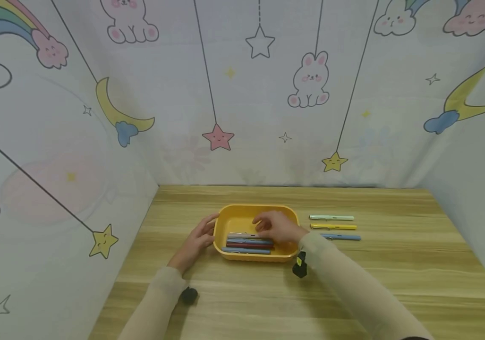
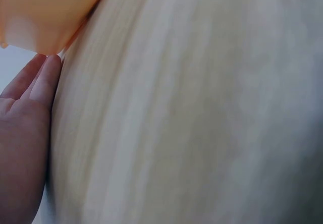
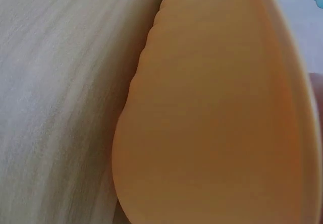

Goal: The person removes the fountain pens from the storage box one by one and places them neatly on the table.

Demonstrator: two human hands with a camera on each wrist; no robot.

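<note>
A yellow-orange plastic box [image 1: 242, 212] stands on the wooden table. Along its near side lie several pens side by side: a grey pen [image 1: 242, 235], a dark red pen [image 1: 251, 245] and blue pens, one of them a blue pen [image 1: 246, 250] nearest the front wall. My right hand [image 1: 278, 226] reaches in over the right side, its fingers loosely bent just over the grey pen, whose right end it hides. With fairly straight fingers, my left hand [image 1: 197, 241] rests against the box's left end; the left wrist view shows its fingertips at the orange wall [image 2: 38, 17].
Right of the box, a mint pen [image 1: 331, 217], a yellow pen [image 1: 333, 227] and a blue pen [image 1: 344, 237] lie in a row on the table [image 1: 242, 302]. Printed cloth walls [image 1: 259, 104] stand at the back and both sides.
</note>
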